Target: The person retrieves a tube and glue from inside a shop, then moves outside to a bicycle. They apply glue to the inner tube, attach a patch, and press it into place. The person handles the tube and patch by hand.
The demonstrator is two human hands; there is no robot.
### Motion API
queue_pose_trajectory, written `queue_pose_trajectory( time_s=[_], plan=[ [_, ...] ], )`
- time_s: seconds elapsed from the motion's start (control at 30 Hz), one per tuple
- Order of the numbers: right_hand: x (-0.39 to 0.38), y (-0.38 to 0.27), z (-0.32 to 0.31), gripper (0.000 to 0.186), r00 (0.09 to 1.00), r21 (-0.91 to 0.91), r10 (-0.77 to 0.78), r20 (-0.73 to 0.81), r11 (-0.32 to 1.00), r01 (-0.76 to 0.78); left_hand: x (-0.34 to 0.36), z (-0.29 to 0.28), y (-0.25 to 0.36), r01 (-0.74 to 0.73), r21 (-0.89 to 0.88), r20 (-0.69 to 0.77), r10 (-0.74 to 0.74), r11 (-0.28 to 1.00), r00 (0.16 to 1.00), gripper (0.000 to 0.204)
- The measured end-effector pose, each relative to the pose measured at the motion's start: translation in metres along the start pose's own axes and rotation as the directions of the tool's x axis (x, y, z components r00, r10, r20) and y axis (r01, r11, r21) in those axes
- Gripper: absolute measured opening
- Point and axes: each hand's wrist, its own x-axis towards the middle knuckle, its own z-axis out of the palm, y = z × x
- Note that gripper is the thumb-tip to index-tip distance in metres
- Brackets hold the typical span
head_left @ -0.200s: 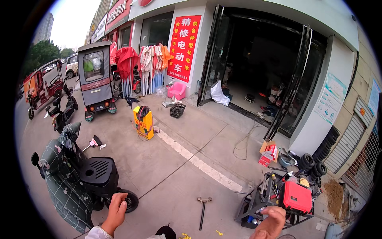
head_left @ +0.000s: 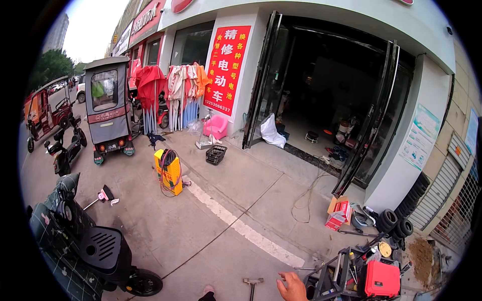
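My right hand (head_left: 293,287) shows at the bottom edge with the fingers loosely apart and nothing in it. It hovers between a hammer (head_left: 252,284) lying on the pavement to its left and a black tool cart (head_left: 346,273) to its right. A red case (head_left: 381,279) sits on that cart. My left hand is out of the picture.
A black scooter (head_left: 103,256) with a patterned cover stands at the lower left. A yellow machine with coiled cable (head_left: 168,171), a black crate (head_left: 216,154), a small enclosed tricycle (head_left: 107,105), stacked tyres (head_left: 395,224) and a red box (head_left: 340,212) lie around the open shop door (head_left: 321,100).
My left hand, raised near the scooter's wheel before, has dropped out of view. My right hand has shifted left toward the hammer.
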Motion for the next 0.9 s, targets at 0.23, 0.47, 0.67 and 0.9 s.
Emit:
queue_pose_trajectory(
  time_s=[0.23,0.47,0.67,0.9],
  plan=[
    [0.083,0.24,0.109,0.036,0.538,-0.381,0.784,0.308,0.62,-0.686,0.22,-0.139,0.272,-0.332,0.351,0.062,0.332,0.875,0.941,0.041],
    [0.318,0.276,0.101,0.038,0.497,-0.251,0.826,0.267,0.558,-0.791,0.347,-0.271,0.634,-0.537,0.001,-0.173,0.529,0.844,0.831,0.04],
    [0.627,0.327,0.108,0.039,0.683,-0.161,0.707,0.185,0.707,-0.689,0.39,-0.285,0.879,-0.484,0.114,0.188,0.459,0.868,0.868,0.042],
    [1.019,0.326,0.134,0.035,0.999,0.196,0.035,0.038,0.98,-0.042,0.435,-0.309,1.086,-0.534,0.112,0.348,0.47,0.838,0.811,0.041]
  ],
)
